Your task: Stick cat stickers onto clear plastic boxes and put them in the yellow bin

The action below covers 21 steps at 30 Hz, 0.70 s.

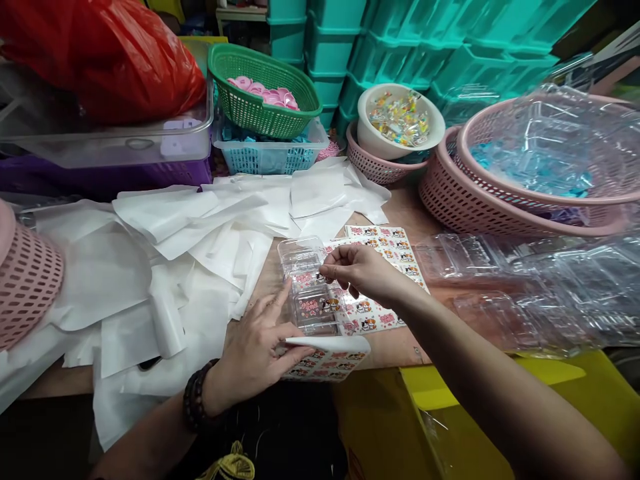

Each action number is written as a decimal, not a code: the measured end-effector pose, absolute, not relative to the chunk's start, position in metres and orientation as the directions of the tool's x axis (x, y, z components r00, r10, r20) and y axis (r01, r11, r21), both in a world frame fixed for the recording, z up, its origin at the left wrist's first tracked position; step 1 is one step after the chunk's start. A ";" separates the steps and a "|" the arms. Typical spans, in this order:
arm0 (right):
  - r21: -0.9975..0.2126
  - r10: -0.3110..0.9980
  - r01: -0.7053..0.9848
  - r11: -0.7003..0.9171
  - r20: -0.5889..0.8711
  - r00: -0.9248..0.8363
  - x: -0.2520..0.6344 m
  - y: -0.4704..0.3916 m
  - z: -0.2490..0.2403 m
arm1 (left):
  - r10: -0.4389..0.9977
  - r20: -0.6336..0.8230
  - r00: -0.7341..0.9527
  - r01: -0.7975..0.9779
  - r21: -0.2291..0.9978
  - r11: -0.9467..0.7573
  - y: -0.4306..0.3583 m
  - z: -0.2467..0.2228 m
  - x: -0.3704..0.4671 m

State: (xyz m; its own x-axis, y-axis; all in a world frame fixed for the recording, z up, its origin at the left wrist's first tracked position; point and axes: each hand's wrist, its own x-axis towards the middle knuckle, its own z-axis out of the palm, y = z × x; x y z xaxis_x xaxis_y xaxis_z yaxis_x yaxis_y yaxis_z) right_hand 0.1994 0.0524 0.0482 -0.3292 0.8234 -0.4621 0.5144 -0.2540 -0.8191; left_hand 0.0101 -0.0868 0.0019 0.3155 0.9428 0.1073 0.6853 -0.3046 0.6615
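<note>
A clear plastic clamshell box (301, 251) lies on the table, with a cat sticker (316, 307) on its nearer part. My left hand (253, 350) grips a bent sticker sheet (333, 360) between thumb and fingers, while its outstretched index finger touches the box's left side. My right hand (363, 273) is over the box, thumb and index finger pinched at the right end of another cat sticker (306, 279). Whether that sticker touches the plastic all along, I cannot tell. Under and beyond my right hand lie flat sticker sheets (395, 252) printed with cats and pink lettering.
White backing papers (185, 220) are heaped on the left. Clear plastic boxes (565, 287) spread across the right, below pink baskets (450, 180). Behind stand a green basket (265, 120) of pink pieces, a white bowl (370, 133) of small wrapped items and stacked teal bins (330, 60).
</note>
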 end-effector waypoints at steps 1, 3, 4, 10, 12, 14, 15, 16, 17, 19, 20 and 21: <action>-0.812 0.826 0.529 -0.245 -0.461 -0.324 0.199 0.051 0.049 | 0.942 0.115 0.316 0.694 0.649 -0.312 -0.087 0.003 0.011; -0.801 0.838 0.564 -0.201 -0.439 -0.325 0.197 0.049 0.049 | 0.937 0.125 0.326 0.706 0.626 -0.330 -0.086 0.004 0.012; -0.792 0.852 0.590 -0.157 -0.411 -0.326 0.196 0.047 0.049 | 0.935 0.125 0.333 0.709 0.620 -0.335 -0.085 0.005 0.012; -0.474 0.920 0.820 0.321 -0.048 -0.388 0.190 0.028 0.048 | 0.931 0.097 0.353 0.707 0.624 -0.333 -0.080 0.009 0.010; -0.354 0.921 0.855 0.378 0.052 -0.386 0.194 0.019 0.055 | 0.928 0.092 0.360 0.686 0.648 -0.330 -0.079 0.011 0.008; -0.380 0.926 0.845 0.376 0.131 -0.354 0.205 0.009 0.065 | 0.928 0.113 0.355 0.650 0.684 -0.332 -0.082 0.014 0.006; -0.459 0.929 0.810 0.365 0.133 -0.344 0.213 0.002 0.070 | 0.928 0.131 0.349 0.625 0.705 -0.335 -0.085 0.016 0.003; -0.562 0.932 0.753 0.341 0.099 -0.348 0.223 -0.004 0.074 | 0.927 0.147 0.346 0.597 0.727 -0.339 -0.089 0.019 0.001; -0.662 0.931 0.688 0.296 0.037 -0.364 0.233 -0.010 0.075 | 0.924 0.155 0.350 0.568 0.750 -0.341 -0.094 0.022 -0.003; -0.783 0.916 0.602 0.155 -0.114 -0.385 0.253 -0.021 0.068 | 0.910 0.125 0.395 0.505 0.798 -0.329 -0.104 0.028 -0.011; -0.802 0.916 0.592 0.086 -0.170 -0.364 0.262 -0.026 0.059 | 0.899 0.092 0.429 0.475 0.823 -0.311 -0.110 0.030 -0.015; -0.806 0.923 0.591 0.027 -0.207 -0.325 0.268 -0.030 0.048 | 0.883 0.054 0.466 0.446 0.848 -0.287 -0.114 0.032 -0.019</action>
